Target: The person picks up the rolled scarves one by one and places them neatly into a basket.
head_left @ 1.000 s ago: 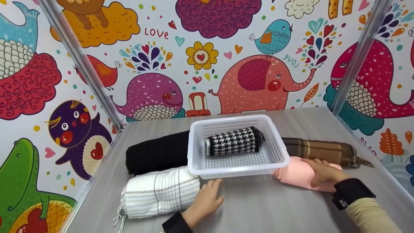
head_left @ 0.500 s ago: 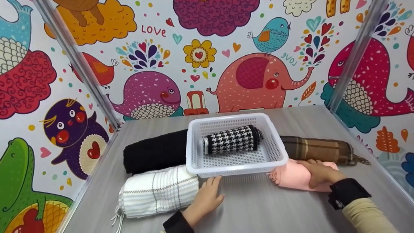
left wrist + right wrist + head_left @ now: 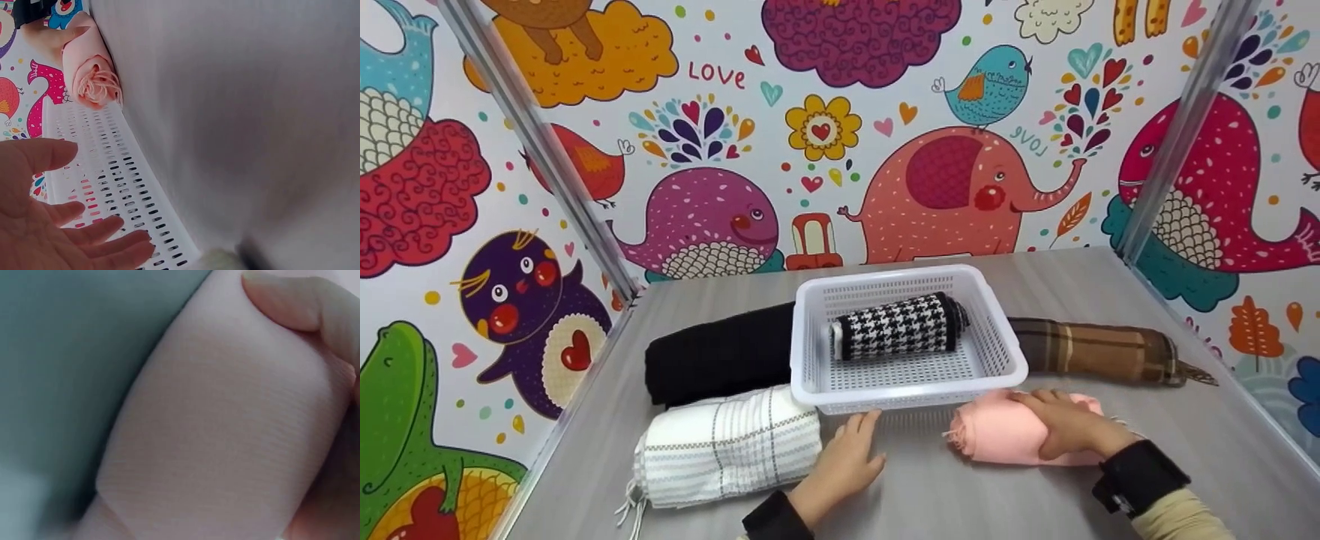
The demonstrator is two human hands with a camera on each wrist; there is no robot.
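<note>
My right hand (image 3: 1069,426) grips a rolled pink scarf (image 3: 1001,427) from above, on the table right of centre and in front of the basket. In the right wrist view the thumb (image 3: 289,301) presses along the pink roll (image 3: 214,416), and the other fingers wrap its far side. My left hand (image 3: 844,461) holds nothing, its fingers spread and relaxed, beside the end of a rolled white striped scarf (image 3: 727,446). The white plastic basket (image 3: 907,394) stands just beyond that hand. Inside it lies a rolled black-and-white houndstooth scarf (image 3: 896,326).
A rolled black cloth (image 3: 724,356) lies left of the basket, behind the white roll. Right of the basket is a rolled brown plaid scarf (image 3: 1110,351) with a fringed end. Walls printed with cartoon animals and metal posts (image 3: 1174,142) enclose the grey table (image 3: 915,487).
My right hand has drawn the pink scarf leftward and toward me, away from the brown plaid roll. My left hand has stayed almost in place.
</note>
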